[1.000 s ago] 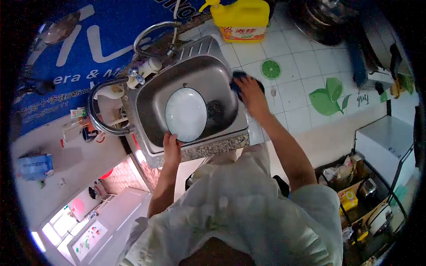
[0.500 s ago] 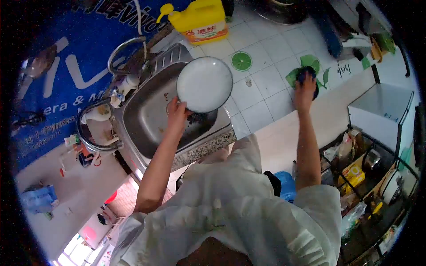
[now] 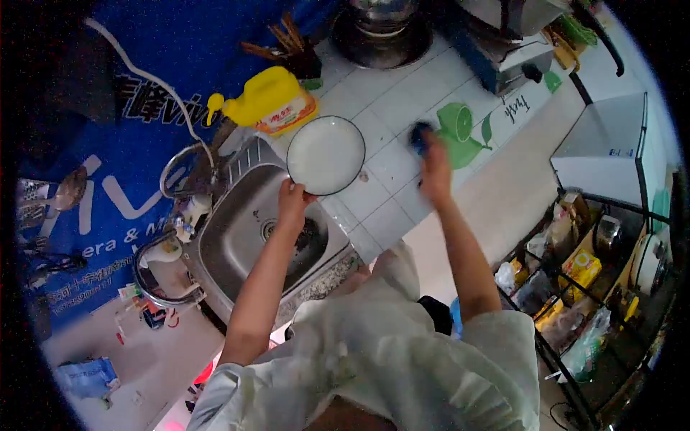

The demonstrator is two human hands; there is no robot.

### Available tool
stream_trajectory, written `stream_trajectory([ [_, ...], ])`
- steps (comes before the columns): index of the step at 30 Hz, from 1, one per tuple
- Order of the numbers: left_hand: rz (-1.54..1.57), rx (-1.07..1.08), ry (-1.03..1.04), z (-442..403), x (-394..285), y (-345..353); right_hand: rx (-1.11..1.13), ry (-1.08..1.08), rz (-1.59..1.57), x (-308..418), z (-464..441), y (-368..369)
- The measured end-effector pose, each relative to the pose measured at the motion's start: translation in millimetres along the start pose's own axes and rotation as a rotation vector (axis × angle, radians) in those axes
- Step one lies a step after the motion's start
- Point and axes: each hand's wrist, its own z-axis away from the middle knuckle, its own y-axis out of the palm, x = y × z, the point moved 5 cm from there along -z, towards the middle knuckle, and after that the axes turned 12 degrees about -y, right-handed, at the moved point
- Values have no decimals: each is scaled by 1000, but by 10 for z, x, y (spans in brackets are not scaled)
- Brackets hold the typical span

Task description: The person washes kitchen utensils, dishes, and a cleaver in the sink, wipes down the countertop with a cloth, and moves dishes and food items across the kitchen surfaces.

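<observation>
My left hand (image 3: 293, 207) is closed on the near rim of a round white plate (image 3: 326, 156) with a dark edge. The plate is tilted, held above the border of the steel sink (image 3: 237, 230) and the tiled counter. To its right, my right hand (image 3: 435, 169) is over the counter, somewhat blurred. At its fingertips is a bunched dark blue cloth (image 3: 420, 136), whose exact kind is hard to make out. A gap separates the cloth from the plate.
Behind the plate stands a yellow detergent jug (image 3: 277, 100). A faucet (image 3: 180, 172) rises at the sink's left. Farther back are a chopstick holder (image 3: 305, 61), a steel pot (image 3: 384, 14) and a stove (image 3: 514, 65). A rack of goods (image 3: 582, 273) is at lower right.
My right hand has moved left across the counter, bringing the dark blue cloth off the leaf print and nearer the plate. My left hand still holds the plate. The camera view has shifted.
</observation>
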Motion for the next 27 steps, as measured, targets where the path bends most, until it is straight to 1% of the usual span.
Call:
stream_trajectory([
  [1, 0, 4, 8, -8, 4, 20, -170, 276, -162, -205, -230, -186],
  [3, -57, -32, -16, -89, 97, 11, -182, 7, 634, -741, -434, -238],
  [4, -71, -19, -53, -127, 135, 7, -151, -4, 577, -755, -536, -157],
  [5, -73, -17, -48, -149, 170, 5, -121, -12, 524, -747, -613, -38],
  [6, -39, -28, -27, -140, 193, 22, -112, -67, 439, -686, -609, 157],
  [7, -1, -39, -8, -143, 228, 48, 26, -151, 401, -660, -608, 383],
  [8, -66, -51, -68, -251, 326, -8, 186, -351, 335, -279, -662, 435],
  [9, -65, -46, -65, -253, 313, 1, 348, -416, 320, -201, -629, 635],
  [11, -87, -11, -24, -231, 305, 0, 410, -499, 210, -218, -604, 581],
  [13, -123, -19, 0, -87, 201, 45, 567, -366, 351, -473, -885, 444],
  [14, -52, -54, -38, -18, 189, 90, 443, -279, 454, -988, -937, 418],
  [15, 19, -89, -74, 22, 204, 96, 298, -242, 483, -1220, -1035, 305],
  [16, 26, -105, -74, 21, 233, 70, 152, -204, 500, -1442, -1124, 188],
  [17, 33, -86, -80, 2, 285, 64, -12, -213, 445, -1380, -1273, 0],
  [18, 39, -62, -87, -2, 324, 71, -4, -218, 436, -1356, -1303, 95],
  [20, 42, -88, -110, 46, 347, 123, -123, -208, 567, -1238, -1304, 271],
  [21, 42, -105, -127, 56, 353, 152, 13, -265, 515, -1157, -1266, 426],
  [22, 53, -109, -129, 51, 379, 164, 63, -244, 413, -998, -1162, 562],
  [23, 72, -111, -110, 41, 420, 164, 85, -389, 405, -791, -1061, 697],
  [24, 92, -114, -89, 37, 455, 160, 209, -408, 349, -598, -980, 772],
  [25, 103, -124, -90, 37, 483, 154, 217, -418, 341, -476, -892, 802],
  [27, 129, -102, -40, 38, 482, 155, 453, -517, 164, -266, -729, 941],
])
